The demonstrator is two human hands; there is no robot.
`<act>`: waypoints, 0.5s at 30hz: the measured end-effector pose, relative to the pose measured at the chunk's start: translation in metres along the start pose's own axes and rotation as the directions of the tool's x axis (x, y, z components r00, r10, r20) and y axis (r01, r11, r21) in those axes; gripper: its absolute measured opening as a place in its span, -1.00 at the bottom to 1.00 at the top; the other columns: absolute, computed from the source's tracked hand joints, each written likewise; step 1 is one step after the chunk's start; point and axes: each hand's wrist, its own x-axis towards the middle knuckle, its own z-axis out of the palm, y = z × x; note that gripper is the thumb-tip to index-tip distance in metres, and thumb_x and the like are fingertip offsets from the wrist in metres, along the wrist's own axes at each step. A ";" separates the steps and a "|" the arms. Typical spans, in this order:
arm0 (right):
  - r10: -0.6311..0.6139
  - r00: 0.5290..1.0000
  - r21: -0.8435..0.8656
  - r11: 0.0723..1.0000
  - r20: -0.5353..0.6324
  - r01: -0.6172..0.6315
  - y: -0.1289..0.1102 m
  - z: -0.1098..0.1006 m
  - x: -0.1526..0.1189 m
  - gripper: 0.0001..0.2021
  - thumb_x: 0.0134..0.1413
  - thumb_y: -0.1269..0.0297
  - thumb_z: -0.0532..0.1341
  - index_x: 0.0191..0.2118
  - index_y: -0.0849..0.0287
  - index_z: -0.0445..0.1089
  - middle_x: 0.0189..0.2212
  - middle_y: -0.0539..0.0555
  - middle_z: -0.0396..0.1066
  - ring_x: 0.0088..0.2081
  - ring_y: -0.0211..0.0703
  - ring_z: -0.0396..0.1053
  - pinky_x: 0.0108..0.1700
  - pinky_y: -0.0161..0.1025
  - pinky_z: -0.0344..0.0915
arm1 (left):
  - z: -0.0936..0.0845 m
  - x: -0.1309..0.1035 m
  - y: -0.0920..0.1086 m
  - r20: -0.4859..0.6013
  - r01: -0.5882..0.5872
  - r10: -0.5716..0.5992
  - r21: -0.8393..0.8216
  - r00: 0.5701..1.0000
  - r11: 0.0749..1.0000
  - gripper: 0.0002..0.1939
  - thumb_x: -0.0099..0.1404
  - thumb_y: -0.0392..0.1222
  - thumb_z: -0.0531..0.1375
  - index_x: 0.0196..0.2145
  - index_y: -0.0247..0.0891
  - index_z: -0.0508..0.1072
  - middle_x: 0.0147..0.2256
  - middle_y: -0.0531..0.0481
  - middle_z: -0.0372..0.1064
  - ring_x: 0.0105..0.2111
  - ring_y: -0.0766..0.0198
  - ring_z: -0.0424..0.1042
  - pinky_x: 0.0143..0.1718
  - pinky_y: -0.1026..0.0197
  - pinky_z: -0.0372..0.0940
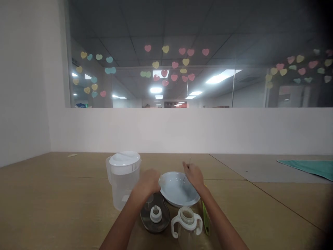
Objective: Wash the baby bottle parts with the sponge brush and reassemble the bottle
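No text, number or brand is legible. Pale patch (126, 198) low on the pitcher (122, 184), possibly a label: unreadable.

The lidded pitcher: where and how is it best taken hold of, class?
Probably by its handle, coming from the left: the pitcher stands upright and the handle juts out on that side, whereas the left forearm crowds the right.

The table (70, 205) bears a pitcher (125, 184), bowl (175, 192), tray (157, 227), bottle (187, 225).
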 end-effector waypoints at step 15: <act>-0.331 0.765 0.320 0.764 -0.552 0.561 -0.072 -0.052 -0.058 -0.46 0.22 0.02 -0.15 -0.74 0.14 -0.05 -0.80 -0.08 -0.04 -0.69 -0.37 -0.05 -0.57 -0.33 -0.10 | 0.000 0.008 0.019 -0.268 -0.299 0.236 -0.223 0.934 0.928 -0.90 0.08 -0.35 0.03 -0.49 -0.29 0.34 -0.54 0.05 0.37 -0.55 0.34 0.30 -0.53 0.35 0.03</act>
